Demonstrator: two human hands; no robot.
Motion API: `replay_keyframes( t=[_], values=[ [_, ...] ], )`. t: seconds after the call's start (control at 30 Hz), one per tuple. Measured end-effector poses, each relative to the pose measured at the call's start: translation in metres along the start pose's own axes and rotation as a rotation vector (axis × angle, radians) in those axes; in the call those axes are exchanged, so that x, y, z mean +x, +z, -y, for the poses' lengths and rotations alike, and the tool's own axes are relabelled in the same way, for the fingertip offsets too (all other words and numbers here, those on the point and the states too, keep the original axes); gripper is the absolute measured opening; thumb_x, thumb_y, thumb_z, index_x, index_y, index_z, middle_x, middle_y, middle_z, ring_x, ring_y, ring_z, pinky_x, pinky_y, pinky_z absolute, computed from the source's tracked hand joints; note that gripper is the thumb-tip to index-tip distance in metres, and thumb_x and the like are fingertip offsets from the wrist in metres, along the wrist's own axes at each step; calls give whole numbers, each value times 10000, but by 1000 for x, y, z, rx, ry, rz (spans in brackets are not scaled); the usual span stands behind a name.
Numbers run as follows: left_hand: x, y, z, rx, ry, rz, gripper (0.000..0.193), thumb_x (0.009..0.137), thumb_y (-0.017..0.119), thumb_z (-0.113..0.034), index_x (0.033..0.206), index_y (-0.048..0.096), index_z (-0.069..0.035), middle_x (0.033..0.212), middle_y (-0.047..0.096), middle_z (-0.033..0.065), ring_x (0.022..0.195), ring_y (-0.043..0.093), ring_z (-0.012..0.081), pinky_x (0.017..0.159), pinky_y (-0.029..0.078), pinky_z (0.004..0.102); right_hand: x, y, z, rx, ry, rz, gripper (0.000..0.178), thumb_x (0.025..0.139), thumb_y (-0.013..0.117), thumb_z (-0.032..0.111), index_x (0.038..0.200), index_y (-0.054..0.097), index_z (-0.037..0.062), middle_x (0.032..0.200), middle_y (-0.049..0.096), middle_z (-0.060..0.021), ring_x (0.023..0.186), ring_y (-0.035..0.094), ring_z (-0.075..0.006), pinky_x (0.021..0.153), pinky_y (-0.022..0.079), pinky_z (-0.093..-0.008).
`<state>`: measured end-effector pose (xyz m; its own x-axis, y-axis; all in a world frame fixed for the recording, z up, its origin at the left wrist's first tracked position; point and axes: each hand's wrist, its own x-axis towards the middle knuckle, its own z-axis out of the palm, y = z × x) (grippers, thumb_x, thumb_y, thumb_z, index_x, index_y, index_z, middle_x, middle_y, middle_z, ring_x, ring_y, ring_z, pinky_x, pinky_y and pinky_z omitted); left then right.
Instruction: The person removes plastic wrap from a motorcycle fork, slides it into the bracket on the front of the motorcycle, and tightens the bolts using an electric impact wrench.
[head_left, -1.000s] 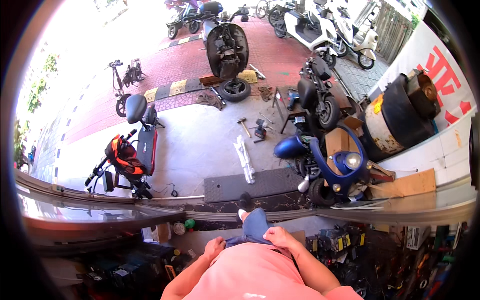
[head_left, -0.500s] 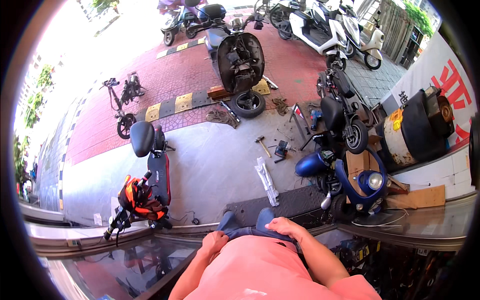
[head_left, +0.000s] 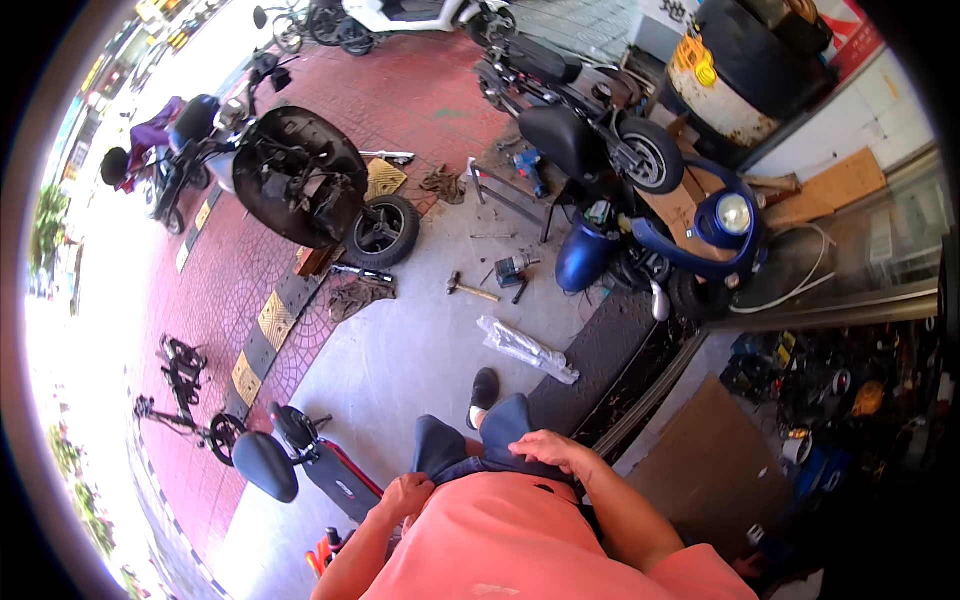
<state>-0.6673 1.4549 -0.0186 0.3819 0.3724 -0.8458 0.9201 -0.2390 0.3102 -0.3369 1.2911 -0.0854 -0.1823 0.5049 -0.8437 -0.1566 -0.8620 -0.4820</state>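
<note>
At my waist, beside the dark shorts (head_left: 440,448), is my left hand (head_left: 408,493); it is bent inward and its fingertips are hidden, so its grip does not show. My right hand (head_left: 548,449) hangs over the right thigh, fingers loosely stretched and a little apart, with nothing seen in it. One dark shoe (head_left: 485,386) shows on the grey floor ahead. Beyond it lie a long plastic-wrapped part (head_left: 528,349), a hammer (head_left: 472,288) with a wooden handle, and a cordless power tool (head_left: 516,269). All of these are apart from my hands.
A scooter (head_left: 318,485) stands near my left. Ahead is a scooter with its front panel off (head_left: 300,175). At right stand a blue scooter (head_left: 735,215), a black motorbike (head_left: 560,140) and a rusty drum (head_left: 720,110). A brown board (head_left: 700,460) lies by cluttered parts at lower right.
My view has turned to the right, bringing the cluttered parts into sight and swinging the scooters leftward. A shoe now shows ahead. Both hands stay close to my waist and thigh.
</note>
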Motion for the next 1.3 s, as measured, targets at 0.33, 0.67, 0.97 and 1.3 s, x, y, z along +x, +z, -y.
replay_keyframes(
  t=[0.33,0.67,0.97,1.3],
  values=[
    [97,-111,-11,319,119,532,410,966,517,-389,1108,747,-80,1119,739,236,1103,685,439,974,530,517,34,23,-7,734,198,90,422,1037,655,458,1225,710,84,861,657,-3,780,595,-78,700,455,-210],
    [366,-186,-60,732,528,462,377,991,505,-356,1075,723,-60,949,760,222,934,736,425,839,573,527,230,-28,-93,924,227,-663,339,1048,627,378,1140,676,56,834,715,-74,693,723,-187,586,563,-298],
    [596,-172,-43,327,599,76,284,997,597,-309,1039,685,-43,890,736,225,876,712,436,813,540,540,483,-176,-224,1387,340,-1014,652,924,763,536,1294,548,44,1152,671,-155,1030,697,-330,865,562,-524],
    [561,-212,-39,170,846,-161,259,936,694,-204,1131,697,-34,790,695,154,764,698,353,684,539,435,631,-266,-347,1642,419,-992,652,799,644,801,1258,658,338,1315,652,38,1134,602,-260,858,456,-525]
  ],
)
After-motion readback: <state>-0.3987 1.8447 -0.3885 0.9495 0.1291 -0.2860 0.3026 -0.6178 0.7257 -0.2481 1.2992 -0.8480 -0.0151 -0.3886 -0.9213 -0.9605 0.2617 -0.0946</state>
